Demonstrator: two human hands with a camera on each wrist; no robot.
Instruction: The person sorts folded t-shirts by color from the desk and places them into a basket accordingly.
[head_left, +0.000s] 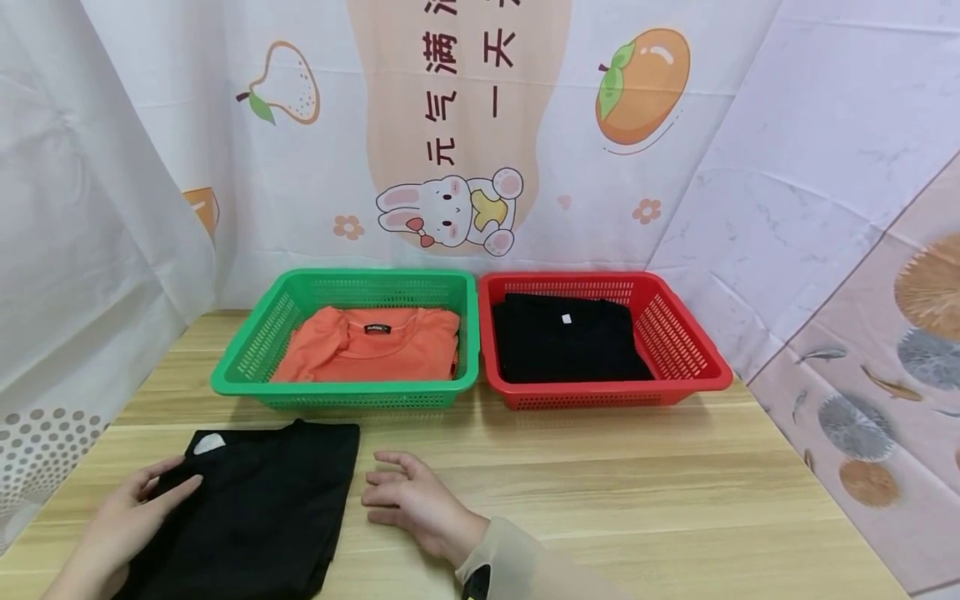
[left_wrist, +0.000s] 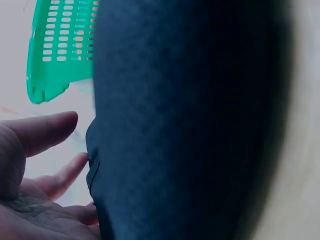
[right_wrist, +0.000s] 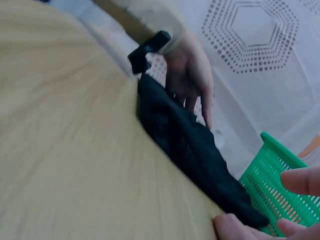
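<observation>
A folded black garment (head_left: 255,508) lies on the wooden table at the front left, with a white oval patch (head_left: 209,443) at its far left corner. My left hand (head_left: 123,521) is at its left edge, thumb and fingers spread and relaxed, fingertips at the fabric. In the left wrist view the black fabric (left_wrist: 175,120) fills the middle, beside the extended thumb and fingers. To the right of the garment, my right hand (head_left: 420,508) is held with loosely bent fingers pointing at it and holds nothing. The right wrist view shows the garment (right_wrist: 185,145) as a low pile between both hands.
Behind the garment stands a green basket (head_left: 345,389) with an orange shirt (head_left: 397,346) in it. Next to it is a red basket (head_left: 615,387) holding folded black clothing (head_left: 566,346). A printed white cloth (head_left: 300,192) hangs behind the table (head_left: 600,483).
</observation>
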